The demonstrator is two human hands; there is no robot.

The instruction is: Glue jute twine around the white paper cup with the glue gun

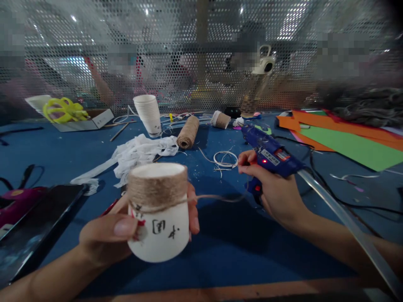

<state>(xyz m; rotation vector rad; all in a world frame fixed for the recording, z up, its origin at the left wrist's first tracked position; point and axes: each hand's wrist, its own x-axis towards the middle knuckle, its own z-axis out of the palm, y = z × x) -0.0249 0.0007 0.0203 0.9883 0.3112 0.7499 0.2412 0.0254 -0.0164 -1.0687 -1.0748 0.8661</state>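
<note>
A white paper cup (159, 235) with black handwritten marks is in my left hand (108, 233), fingers behind it and thumb on its side. Brown twine (157, 188) is wound in tight rows around the cup's top part. A loose end of the twine runs right from the cup toward the glue gun. My right hand (277, 193) is closed around the blue glue gun (270, 151), whose red light is lit. A clear glue stick (343, 218) sticks out from its back. The thumb and index finger pinch together near the twine; their exact contact is unclear.
A twine spool (188, 132), crumpled white strips (141, 153) and stacked paper cups (147, 113) stand beyond the cup. At left lie a phone (40, 226) and yellow scissors (64, 110) in a box. Coloured paper (355, 144) lies right; a perforated screen (201, 54) stands behind.
</note>
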